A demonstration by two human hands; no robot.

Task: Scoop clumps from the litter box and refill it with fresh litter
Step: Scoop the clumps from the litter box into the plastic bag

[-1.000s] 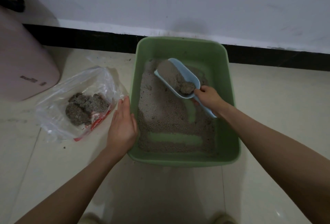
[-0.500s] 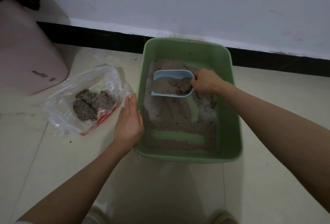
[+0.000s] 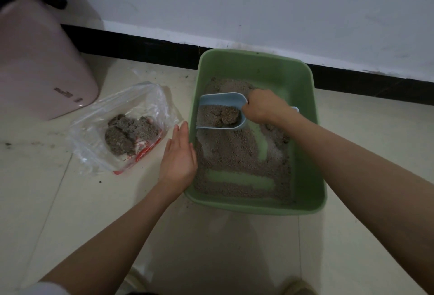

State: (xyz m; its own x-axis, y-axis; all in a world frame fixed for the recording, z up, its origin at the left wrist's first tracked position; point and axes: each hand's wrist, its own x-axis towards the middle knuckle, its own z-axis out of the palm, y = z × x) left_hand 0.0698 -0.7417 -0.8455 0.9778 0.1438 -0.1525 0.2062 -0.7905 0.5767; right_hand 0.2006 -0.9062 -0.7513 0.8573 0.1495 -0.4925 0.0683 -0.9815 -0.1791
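The blue scoop (image 3: pixel 220 111) sits over the litter near the far left of the green litter box (image 3: pixel 307 153), loaded with a clump (image 3: pixel 226 117). The right hand (image 3: pixel 264 106) clasps its handle. The left hand (image 3: pixel 178 158), fingers straight, rests against the box's left rim. A clear bag (image 3: pixel 122 127) of clumps lies on the floor left of it.

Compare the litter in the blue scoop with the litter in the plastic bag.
The litter in the scoop is brownish, mostly loose grains around one clump; the litter in the bag is greyer and all big clumps. The scoop load is held over the litter box; the bag pile lies on the floor.
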